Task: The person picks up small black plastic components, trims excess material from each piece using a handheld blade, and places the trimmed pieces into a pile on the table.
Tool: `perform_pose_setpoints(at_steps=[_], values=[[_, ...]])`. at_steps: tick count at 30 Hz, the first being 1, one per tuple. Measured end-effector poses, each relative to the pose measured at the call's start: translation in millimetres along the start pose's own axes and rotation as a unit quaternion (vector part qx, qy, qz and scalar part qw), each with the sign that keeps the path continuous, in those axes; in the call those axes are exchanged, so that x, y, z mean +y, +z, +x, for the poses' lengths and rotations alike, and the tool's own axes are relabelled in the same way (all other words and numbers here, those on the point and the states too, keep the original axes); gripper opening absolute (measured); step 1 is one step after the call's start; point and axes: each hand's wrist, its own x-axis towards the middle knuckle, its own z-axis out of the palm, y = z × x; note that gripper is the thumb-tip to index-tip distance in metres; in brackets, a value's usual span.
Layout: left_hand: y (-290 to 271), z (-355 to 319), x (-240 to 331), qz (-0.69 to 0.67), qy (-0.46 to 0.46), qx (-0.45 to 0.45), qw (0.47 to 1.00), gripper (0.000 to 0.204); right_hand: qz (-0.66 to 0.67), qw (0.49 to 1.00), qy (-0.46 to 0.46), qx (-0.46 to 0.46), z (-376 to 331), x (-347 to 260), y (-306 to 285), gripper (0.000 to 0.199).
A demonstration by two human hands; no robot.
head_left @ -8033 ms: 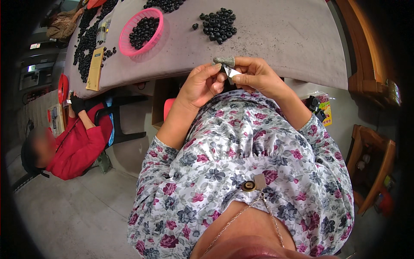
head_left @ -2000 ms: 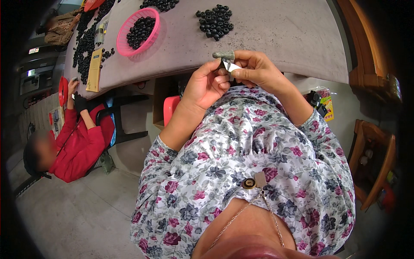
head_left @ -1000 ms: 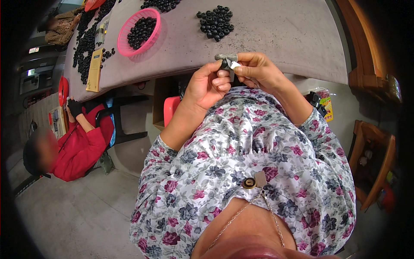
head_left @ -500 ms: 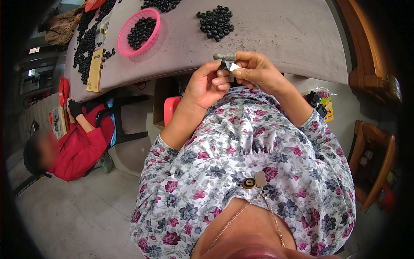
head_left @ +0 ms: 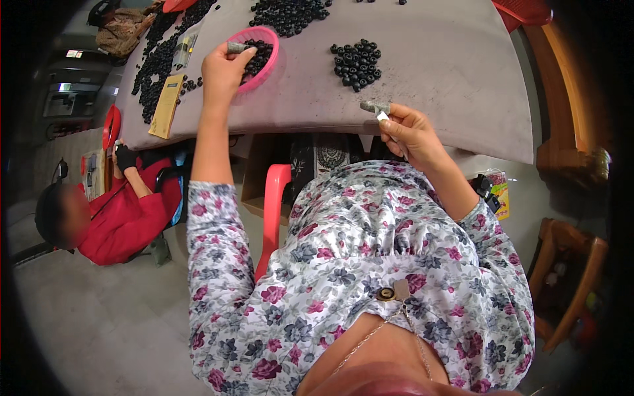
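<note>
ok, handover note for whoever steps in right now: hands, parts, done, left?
Left hand: reached out over the pink bowl of small black parts, pinching a small grey piece at its rim.
Right hand: at the near table edge, holding a small grey piece with a white tab.
Parts: loose pile of black rings beside the bowl, more heaps along the far side of the grey table.
Done: cannot tell a finished count from this view.
Left: bowl and piles are far from empty.

A grey-topped table over pale floor, wooden chair right, red plastic chair beneath
</note>
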Motion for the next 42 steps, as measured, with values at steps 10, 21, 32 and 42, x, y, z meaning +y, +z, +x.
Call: perform_pose_setpoints(at_steps=[10,21,32,42], values=[[79.4,7.1,-3.1,0.195,0.266,-0.044,0.943,0.018,-0.030,1.000,-0.010,0.001,2.5,-9.3,23.8,0.014],[105.7,41.9,-0.1,0.182,0.157,-0.174,0.955,0.024,-0.044,0.999,0.007,0.003,-4.8,-31.4,37.8,0.012],[109.6,-19.3,-21.9,0.079,0.016,-0.165,0.983,0.022,-0.086,0.996,0.015,0.008,-13.8,-10.4,9.2,0.015],[136.3,-130.9,-45.8,-0.462,-0.286,-0.337,0.769,0.017,-0.096,0.993,-0.035,-0.062,7.3,31.9,-26.3,0.057]])
